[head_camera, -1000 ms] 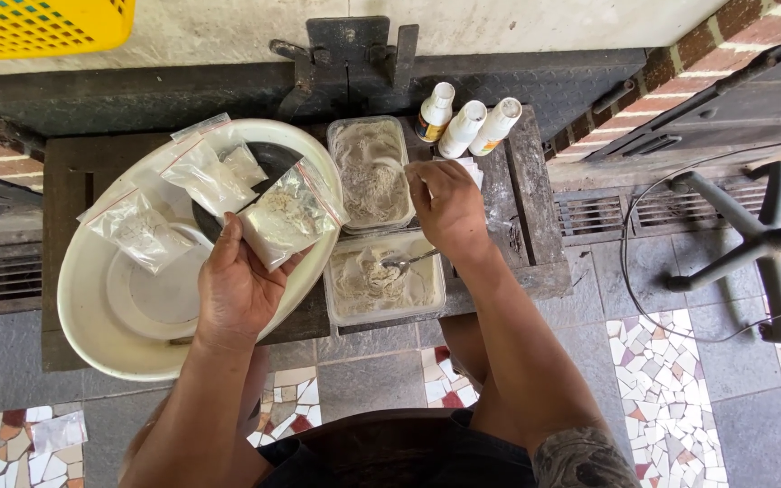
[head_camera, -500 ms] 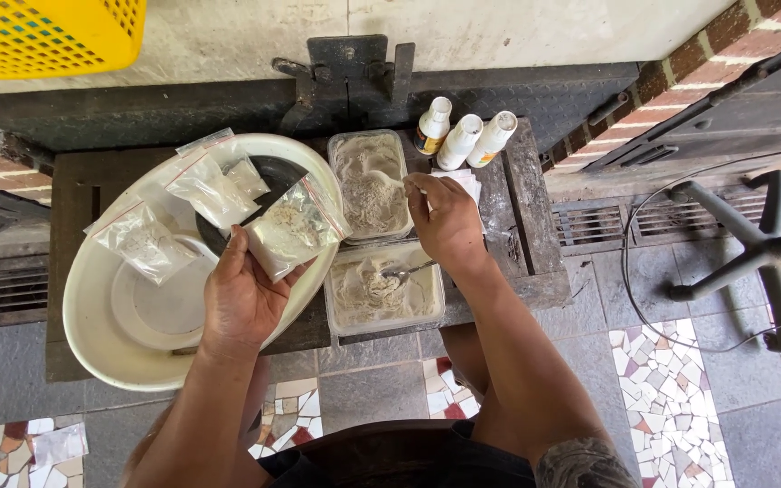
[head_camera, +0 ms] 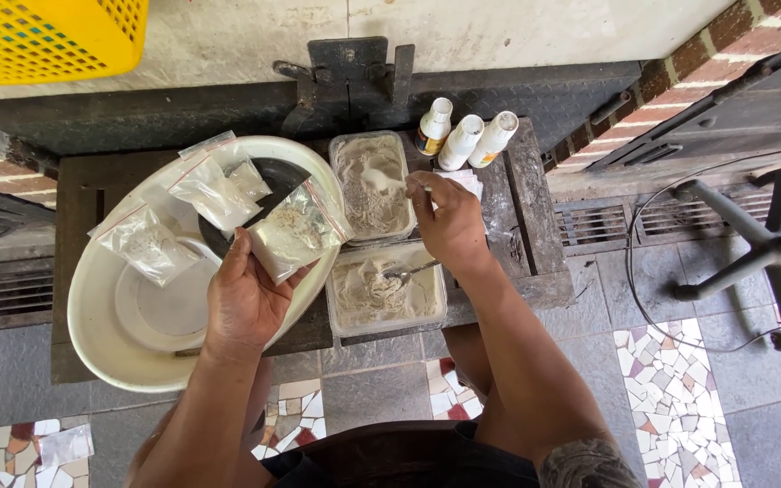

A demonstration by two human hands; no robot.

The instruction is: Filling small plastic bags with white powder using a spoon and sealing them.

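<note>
Clear bag point(head_camera: 296, 237), part-filled with pale powder, sits pinched in the left hand point(head_camera: 244, 303) over the basin point(head_camera: 101, 352). Right hand point(head_camera: 449, 221), fingers closed on a spoon point(head_camera: 377, 177), scoops from the far tub point(head_camera: 371, 185). Filling seems underway; tipping it in needs the bag's mouth open.

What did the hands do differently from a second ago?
The right hand moved up from the near tub to the far tub, scooping powder with a white spoon. The left hand kept holding the small bag; the bowl and bottles stayed put.
</note>
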